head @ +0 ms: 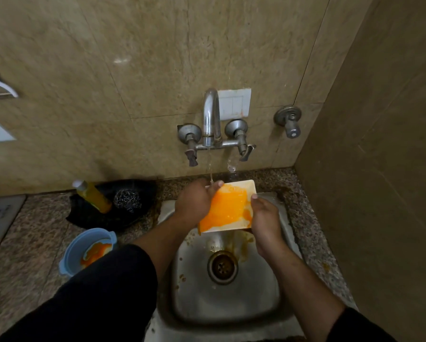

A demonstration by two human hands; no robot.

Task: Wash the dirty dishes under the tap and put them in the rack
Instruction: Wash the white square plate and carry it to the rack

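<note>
step in hand: a first rinse is judged to be under way, and barely begun, since most of the dish face is coated in orange.
dish: a white rectangular dish (228, 208) is held tilted over the sink (231, 304), far edge raised, its top left corner placed under the stream.
left hand: the left hand (194, 201) is clamped on the dish's left edge, thumb laid over the upper corner; the fingers are hidden behind.
right hand: the right hand (266, 218) is wrapped round the right edge, thumb hooked over the rim. the dish is carried between the two grips.
water: a thin stream (210, 169) is let down from the tap (210, 117) and lands just by the left thumb. a second dribble is seen under the right valve handle.
runoff: orange streaks are seen on the basin near the drain (222, 267).
waiting: a blue bowl (71, 250) smeared with the same orange is parked on the counter to the left, unwashed.
kit: a yellow bottle (93, 196) and a steel scrubber (127, 199) are lying on a dark cloth behind the bowl.
rack: not in view, so its place cannot be told.
next move: the smeared middle should be slid under the stream, or one hand freed to rub, with the other grip kept firm on a wet, slippery edge.
</note>
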